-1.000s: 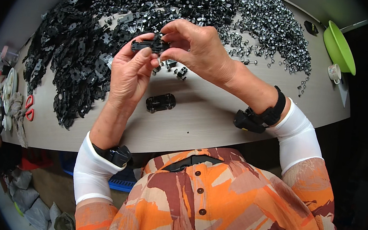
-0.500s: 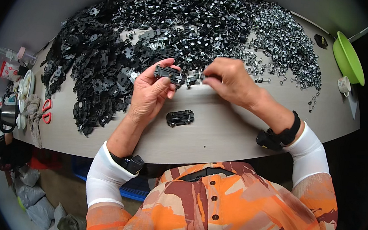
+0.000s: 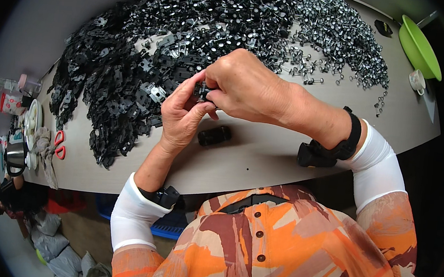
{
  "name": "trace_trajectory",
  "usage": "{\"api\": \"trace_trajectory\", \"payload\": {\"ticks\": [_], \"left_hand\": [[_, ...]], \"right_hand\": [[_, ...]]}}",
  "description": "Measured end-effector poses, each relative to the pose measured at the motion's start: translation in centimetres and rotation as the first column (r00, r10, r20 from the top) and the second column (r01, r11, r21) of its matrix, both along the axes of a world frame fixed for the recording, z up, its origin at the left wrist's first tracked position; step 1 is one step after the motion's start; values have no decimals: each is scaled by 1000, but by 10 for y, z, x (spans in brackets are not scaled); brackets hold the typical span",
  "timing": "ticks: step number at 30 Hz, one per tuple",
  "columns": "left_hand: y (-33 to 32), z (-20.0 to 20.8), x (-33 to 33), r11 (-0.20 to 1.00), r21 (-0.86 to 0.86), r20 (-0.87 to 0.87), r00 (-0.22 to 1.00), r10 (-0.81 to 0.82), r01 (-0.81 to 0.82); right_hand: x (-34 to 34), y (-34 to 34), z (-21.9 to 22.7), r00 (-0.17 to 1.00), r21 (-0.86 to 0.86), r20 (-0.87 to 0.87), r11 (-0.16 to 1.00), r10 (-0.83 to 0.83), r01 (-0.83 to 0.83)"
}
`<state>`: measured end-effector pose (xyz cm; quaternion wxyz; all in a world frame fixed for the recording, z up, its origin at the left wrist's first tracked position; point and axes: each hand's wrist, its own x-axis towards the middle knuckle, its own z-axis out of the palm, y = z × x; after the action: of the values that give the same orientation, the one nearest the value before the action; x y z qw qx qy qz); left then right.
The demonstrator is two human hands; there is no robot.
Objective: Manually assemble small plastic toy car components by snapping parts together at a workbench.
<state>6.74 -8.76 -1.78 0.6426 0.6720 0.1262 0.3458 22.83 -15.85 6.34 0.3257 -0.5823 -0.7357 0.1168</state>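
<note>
My left hand [image 3: 179, 117] grips a small black toy-car chassis [image 3: 200, 90] between thumb and fingers, above the table. Over it my right hand [image 3: 253, 88] is closed, its fingertips pressed against the chassis; anything pinched in them is hidden. On the table just below the hands lies another black toy-car chassis [image 3: 215, 135]. Beyond my left hand spreads a heap of flat black chassis [image 3: 114, 96]. Wheel-and-axle pieces with black wheels [image 3: 212, 17] are piled at the far middle, and silvery wheel-and-axle pieces [image 3: 344, 38] at the far right.
A green basin [image 3: 423, 51] and a white cup [image 3: 417, 81] stand at the right edge. On the left are red-handled scissors [image 3: 60, 144], a crumpled cloth [image 3: 45, 151], a plate [image 3: 33, 120] and a dark metal pot [image 3: 15, 157]. Another person [image 3: 16, 196] is beyond the left end.
My right hand has moved left from beside the wheel pieces and now meets my left hand at the chassis. The view has shifted slightly.
</note>
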Motion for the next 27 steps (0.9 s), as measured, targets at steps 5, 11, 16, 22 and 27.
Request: {"api": "trace_trajectory", "payload": {"ticks": [5,11,16,22,27], "left_hand": [[-3,5,-4,1000,20,-15,1000,2,-2],[4,10,-1,847,-504,100,985,-138,170],[10,14,-3,876,-480,78,997,-12,48],[17,25,-6,883,-467,46,998,-34,51],[38,36,-45,939,252,-342,886,314,-236]], "right_hand": [[-3,6,-19,999,103,-1,994,36,-36],[4,10,-27,983,348,183,933,36,-98],[17,13,-24,997,313,-34,948,74,-60],[2,17,-34,772,-270,-628,958,-100,-95],[8,5,-28,836,-470,-536,864,-118,-179]]}}
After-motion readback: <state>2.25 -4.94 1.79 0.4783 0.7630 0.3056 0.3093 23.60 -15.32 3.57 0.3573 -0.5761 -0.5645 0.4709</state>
